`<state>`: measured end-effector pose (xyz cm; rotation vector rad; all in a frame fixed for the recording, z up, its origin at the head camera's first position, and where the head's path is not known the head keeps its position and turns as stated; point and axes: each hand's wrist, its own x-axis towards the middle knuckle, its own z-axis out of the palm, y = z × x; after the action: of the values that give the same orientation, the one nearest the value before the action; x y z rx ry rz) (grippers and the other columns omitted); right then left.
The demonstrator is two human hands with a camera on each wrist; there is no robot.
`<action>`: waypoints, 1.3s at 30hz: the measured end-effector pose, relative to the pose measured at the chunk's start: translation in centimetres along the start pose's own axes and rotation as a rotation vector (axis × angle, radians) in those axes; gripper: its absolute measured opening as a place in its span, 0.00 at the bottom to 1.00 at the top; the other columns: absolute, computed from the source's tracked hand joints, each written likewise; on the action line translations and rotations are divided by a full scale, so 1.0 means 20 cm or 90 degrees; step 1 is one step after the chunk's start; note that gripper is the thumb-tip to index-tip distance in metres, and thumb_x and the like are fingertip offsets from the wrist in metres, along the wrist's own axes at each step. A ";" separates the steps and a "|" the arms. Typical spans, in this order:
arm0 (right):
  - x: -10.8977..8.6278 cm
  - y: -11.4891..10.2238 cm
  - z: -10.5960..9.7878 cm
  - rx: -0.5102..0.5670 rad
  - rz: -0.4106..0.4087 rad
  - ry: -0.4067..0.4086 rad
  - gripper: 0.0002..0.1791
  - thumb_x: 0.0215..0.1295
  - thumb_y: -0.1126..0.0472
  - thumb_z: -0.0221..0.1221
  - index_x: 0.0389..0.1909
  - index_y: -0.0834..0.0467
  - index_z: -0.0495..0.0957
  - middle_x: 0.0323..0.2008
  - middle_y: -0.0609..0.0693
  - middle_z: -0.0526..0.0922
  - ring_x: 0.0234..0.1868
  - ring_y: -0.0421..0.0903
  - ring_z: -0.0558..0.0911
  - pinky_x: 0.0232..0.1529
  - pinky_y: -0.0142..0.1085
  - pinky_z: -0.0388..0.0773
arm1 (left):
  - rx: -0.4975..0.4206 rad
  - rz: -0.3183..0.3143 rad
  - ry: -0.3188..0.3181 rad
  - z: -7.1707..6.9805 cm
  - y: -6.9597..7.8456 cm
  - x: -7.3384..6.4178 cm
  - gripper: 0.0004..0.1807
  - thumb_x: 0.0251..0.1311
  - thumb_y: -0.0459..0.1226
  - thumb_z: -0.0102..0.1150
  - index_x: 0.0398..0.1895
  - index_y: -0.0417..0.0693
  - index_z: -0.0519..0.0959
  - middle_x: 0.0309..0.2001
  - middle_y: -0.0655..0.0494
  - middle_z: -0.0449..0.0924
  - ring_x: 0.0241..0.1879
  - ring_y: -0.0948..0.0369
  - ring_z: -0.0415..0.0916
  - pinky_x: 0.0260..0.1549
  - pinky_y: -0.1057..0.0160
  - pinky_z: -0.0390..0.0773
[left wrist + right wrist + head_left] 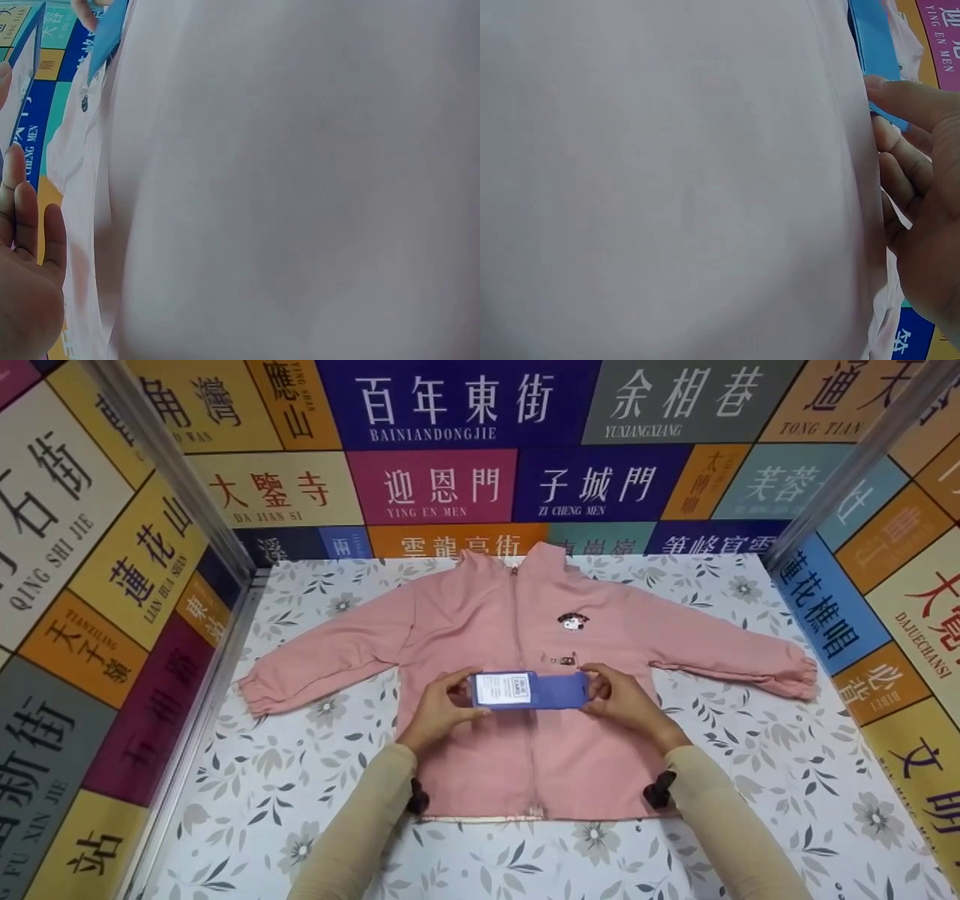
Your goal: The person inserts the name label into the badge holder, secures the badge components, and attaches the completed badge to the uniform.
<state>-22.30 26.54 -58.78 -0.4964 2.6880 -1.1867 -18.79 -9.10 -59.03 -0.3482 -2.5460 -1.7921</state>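
A blue tag (pixel 559 691), long and creased across the middle, is held over the front of a pink zip jacket (pixel 472 772). Its left half carries a white printed label. My left hand (pixel 441 711) pinches the left end between thumb and fingers. At the other end, my right hand (pixel 626 703) pinches the plain blue part. In the right wrist view the right thumb (pixel 907 97) lies on the tag's face, fingers behind it. The jacket lies front up, sleeves spread, with a small cartoon patch (pixel 574 622) on the chest.
A white floral cloth (pixel 315 780) covers the table beneath the jacket. Upright panels with coloured street-name signs (pixel 431 484) close off the back and both sides. Metal posts (pixel 202 465) stand at the back corners. A dark strap device sits on each wrist.
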 end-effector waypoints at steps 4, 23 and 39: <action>0.00 0.00 0.00 0.014 -0.001 -0.005 0.41 0.47 0.66 0.74 0.66 0.57 0.72 0.35 0.56 0.83 0.34 0.46 0.77 0.38 0.29 0.72 | 0.000 0.007 0.003 0.00 0.00 0.01 0.41 0.38 0.36 0.82 0.62 0.46 0.77 0.37 0.49 0.78 0.40 0.56 0.74 0.47 0.56 0.80; 0.01 -0.01 -0.01 -0.039 -0.012 -0.043 0.42 0.44 0.61 0.77 0.64 0.61 0.74 0.35 0.53 0.80 0.37 0.45 0.74 0.41 0.31 0.71 | -0.007 -0.002 -0.006 -0.01 0.01 0.00 0.42 0.39 0.38 0.82 0.63 0.47 0.76 0.38 0.51 0.78 0.41 0.56 0.74 0.49 0.53 0.81; 0.03 -0.05 -0.12 -0.001 -0.050 0.006 0.41 0.42 0.60 0.79 0.62 0.60 0.76 0.37 0.54 0.84 0.42 0.48 0.78 0.49 0.33 0.71 | -0.034 0.008 -0.014 -0.01 0.01 0.02 0.42 0.37 0.37 0.82 0.63 0.45 0.77 0.37 0.45 0.78 0.41 0.52 0.75 0.49 0.49 0.81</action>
<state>-23.20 27.35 -56.49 -0.6037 2.7006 -1.2110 -19.21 -9.19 -58.75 -0.3865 -2.5070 -1.8656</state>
